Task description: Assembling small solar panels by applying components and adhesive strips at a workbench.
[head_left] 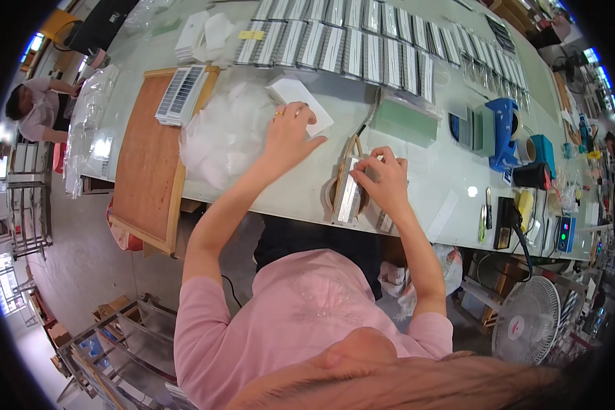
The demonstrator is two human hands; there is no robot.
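My left hand (292,135) reaches over a white block-like stack (309,102), its fingers bent and its thumb stretched out to the side; a ring shows on one finger. Next to it lies a heap of thin, translucent white sheets (225,133). My right hand (384,179) pinches the upper right edge of a narrow silver panel with pale stripes (348,198). That panel rests tilted on a round, brown-rimmed holder (333,195) near the table's front edge. The fingertips partly hide the panel's upper end.
Rows of striped panels (331,48) line the back of the table. A green block (404,121) stands beyond my right hand, and a blue tape dispenser (504,137) farther right. At left, a wooden board (142,157) overhangs the front edge. A person (37,109) works at far left.
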